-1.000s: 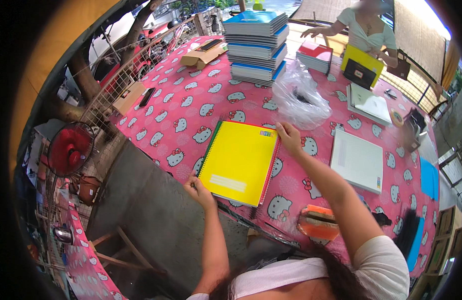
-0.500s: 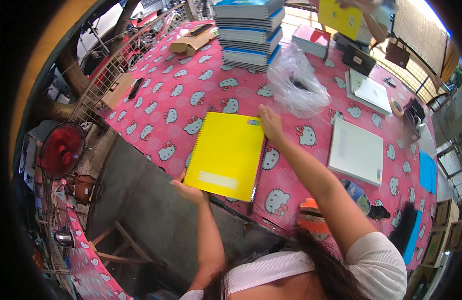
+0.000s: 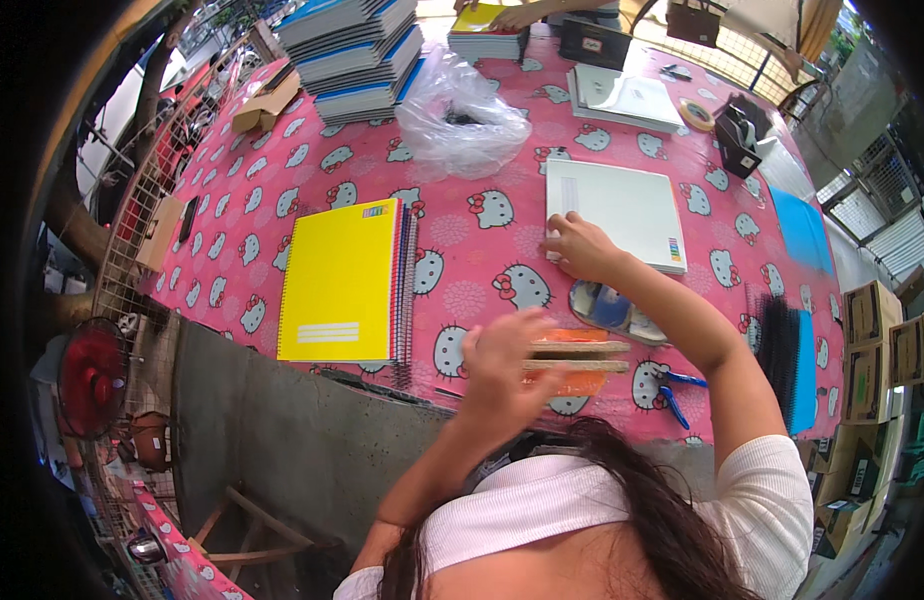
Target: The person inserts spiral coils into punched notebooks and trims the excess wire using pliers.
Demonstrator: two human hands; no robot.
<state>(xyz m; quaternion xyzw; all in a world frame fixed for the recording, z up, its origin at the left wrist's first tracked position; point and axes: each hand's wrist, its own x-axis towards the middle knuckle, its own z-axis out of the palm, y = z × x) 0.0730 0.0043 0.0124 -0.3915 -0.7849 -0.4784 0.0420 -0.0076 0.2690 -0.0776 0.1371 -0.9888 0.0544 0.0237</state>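
Observation:
My right hand (image 3: 582, 248) rests at the near left corner of a stack of white sheets (image 3: 622, 205), its fingers bent over the edge. Blurred by motion, my left hand (image 3: 512, 375) hovers by an orange-wrapped block with wooden strips (image 3: 582, 352), fingers apart and nothing seen in them. To its left, a yellow spiral notebook (image 3: 340, 285) lies flat on top of other spiral notebooks, with the coil edges showing at the right. A round-ended blue and white object (image 3: 607, 303) sits partly under my right forearm. Blue-handled pliers (image 3: 675, 395) lie near the front edge.
The table has a pink patterned cover (image 3: 462, 270). Farther back are a tall notebook pile (image 3: 367, 60), a clear plastic bag (image 3: 457, 115), more white sheets (image 3: 622, 98) and a tape roll (image 3: 696, 114). Black coils (image 3: 777, 350) and blue sheets lie right. Another person's hand (image 3: 522, 15) touches a yellow notebook.
Both hands have let go of the yellow notebook, which now lies on the table at the left. My right hand has moved to the white stack, my left toward the orange-wrapped block. The view has shifted.

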